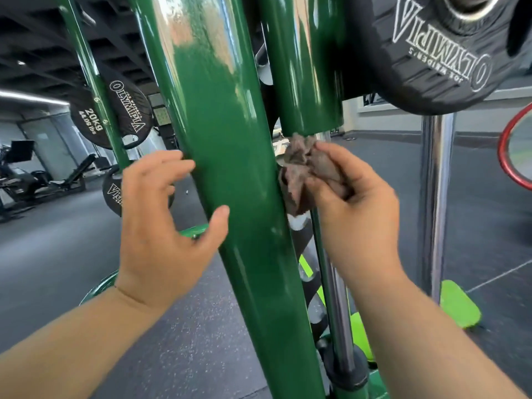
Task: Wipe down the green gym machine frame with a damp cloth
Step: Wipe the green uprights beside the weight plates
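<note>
Your right hand pinched a crumpled brown cloth between curled fingers and thumb. The cloth was bunched against the right edge of the thick glossy green frame tube, beside a chrome guide rod. Your left hand was spread and holding nothing, with its thumb tip on the tube's left side.

— What sort of place is this?
— A gym. A black Olympia weight plate hangs top right beside a green machine frame, and behind the frame is another plate marked 20kg.
— Anything else?
— Dark speckled rubber flooring, a chrome guide rod, and black exercise machines far left under an open black ceiling grid.
</note>
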`<state>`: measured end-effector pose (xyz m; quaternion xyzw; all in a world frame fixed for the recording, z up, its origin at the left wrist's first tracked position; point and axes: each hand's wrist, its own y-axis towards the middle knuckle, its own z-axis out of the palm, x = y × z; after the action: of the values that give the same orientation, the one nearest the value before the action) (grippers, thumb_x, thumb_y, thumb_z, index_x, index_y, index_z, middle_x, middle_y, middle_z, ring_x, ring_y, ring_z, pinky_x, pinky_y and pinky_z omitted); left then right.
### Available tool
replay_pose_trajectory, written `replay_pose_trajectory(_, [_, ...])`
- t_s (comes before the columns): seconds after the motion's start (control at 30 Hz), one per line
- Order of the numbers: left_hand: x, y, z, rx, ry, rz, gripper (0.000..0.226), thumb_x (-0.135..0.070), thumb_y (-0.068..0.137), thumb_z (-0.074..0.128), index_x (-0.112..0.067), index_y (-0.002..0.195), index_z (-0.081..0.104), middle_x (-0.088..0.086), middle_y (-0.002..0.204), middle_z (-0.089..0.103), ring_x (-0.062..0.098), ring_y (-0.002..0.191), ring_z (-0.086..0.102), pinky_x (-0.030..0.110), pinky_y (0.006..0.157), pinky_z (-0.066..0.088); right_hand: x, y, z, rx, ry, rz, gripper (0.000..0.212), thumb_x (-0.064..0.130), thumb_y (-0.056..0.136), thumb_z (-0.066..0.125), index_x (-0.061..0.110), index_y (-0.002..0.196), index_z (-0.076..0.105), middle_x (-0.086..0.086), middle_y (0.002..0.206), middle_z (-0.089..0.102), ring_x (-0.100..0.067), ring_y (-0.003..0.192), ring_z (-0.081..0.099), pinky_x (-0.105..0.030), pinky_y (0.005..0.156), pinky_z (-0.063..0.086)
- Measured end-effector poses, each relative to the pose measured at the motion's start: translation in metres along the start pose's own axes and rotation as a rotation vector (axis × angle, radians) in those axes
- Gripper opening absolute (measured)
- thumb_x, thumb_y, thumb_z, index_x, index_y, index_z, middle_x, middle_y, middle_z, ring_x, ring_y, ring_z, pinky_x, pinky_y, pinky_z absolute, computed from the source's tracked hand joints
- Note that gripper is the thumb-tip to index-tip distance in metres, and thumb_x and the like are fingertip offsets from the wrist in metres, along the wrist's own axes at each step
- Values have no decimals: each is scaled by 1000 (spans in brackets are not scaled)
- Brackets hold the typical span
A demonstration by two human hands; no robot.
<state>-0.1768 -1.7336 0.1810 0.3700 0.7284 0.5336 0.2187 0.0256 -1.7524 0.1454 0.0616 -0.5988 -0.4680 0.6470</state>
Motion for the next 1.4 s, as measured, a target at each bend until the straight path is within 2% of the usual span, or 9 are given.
replay_pose_trajectory(0.1, [-9, 4, 11, -11, -429, -473, 56, -46, 76, 64, -32, 124, 39, -16, 115, 58, 6, 106, 59, 28, 89, 50, -15, -39, 35, -11, -209, -171, 49, 6, 84, 55, 23, 129, 63, 11, 124, 57, 3, 114, 51, -11, 105, 35])
replay_pose_trajectory(0.27, [-23, -1, 53, -88, -819, -899, 13, -37, 90, 63, -35, 101, 59, -32, 89, 70, -12, 87, 65, 10, 71, 48, -36, -57, 28, 30, -338, 94, 45, 20, 87, 41, 29, 124, 65, 10, 128, 60, 7, 128, 43, -17, 104, 36])
replay_pose_trajectory(0.33, [-24, -3, 59, -173, -740, -906, 2, -35, 94, 58, -37, 95, 59, -38, 80, 66, -18, 81, 61, 6, 70, 45, -19, -50, 32, 37, -323, 129, 45, 12, 88, 44, 28, 124, 65, 10, 128, 60, -5, 124, 52, -24, 102, 41])
replay_pose_trajectory(0.53, [-25, -2, 60, -169, -663, -922, 7, -46, 94, 58, -39, 93, 58, -42, 83, 64, -22, 87, 57, 3, 79, 40, 9, -23, 47, 55, -51, 40, 61, -5, 90, 41, 22, 144, 49, 47, 114, 30, 34, 107, 35, 2, 97, 26])
replay_pose_trajectory(0.73, [-38, 2, 56, -136, -593, -913, 16, -36, 100, 48, -46, 88, 42, -44, 79, 51, -37, 69, 43, -10, 61, 28, -39, -85, 14, 254, -731, 363, 45, 14, 93, 41, 35, 130, 56, 12, 131, 59, -19, 111, 57, -30, 88, 42])
replay_pose_trajectory(0.8, [-39, 1, 54, -112, -584, -896, 17, -37, 100, 47, -47, 88, 41, -40, 87, 46, -37, 70, 43, -10, 61, 28, -41, -75, 13, 217, -636, 323, 40, 12, 95, 42, 30, 123, 62, 11, 131, 60, -22, 111, 59, -33, 89, 46])
replay_pose_trajectory(1.03, [-28, -3, 55, -74, -575, -855, 9, -39, 98, 48, -47, 96, 48, -55, 80, 53, -33, 85, 48, -9, 70, 31, 10, -1, 51, 135, -44, 36, 55, -2, 94, 39, 24, 141, 51, 22, 126, 46, 2, 131, 41, -12, 111, 29])
replay_pose_trajectory(1.23, [-27, -3, 55, -66, -587, -839, 10, -36, 97, 48, -45, 93, 46, -56, 74, 51, -34, 79, 48, -8, 66, 31, -17, -23, 30, 318, -153, 276, 29, 22, 104, 32, 27, 107, 60, 48, 95, 40, 42, 97, 20, 12, 76, 18])
replay_pose_trajectory(1.4, [-32, -3, 53, -81, -575, -865, 7, -41, 94, 48, -45, 90, 45, -45, 73, 58, -34, 76, 47, -8, 64, 31, -12, -16, 31, 282, -163, 460, 38, 12, 96, 34, 29, 113, 64, 17, 100, 62, -11, 101, 57, -26, 85, 45])
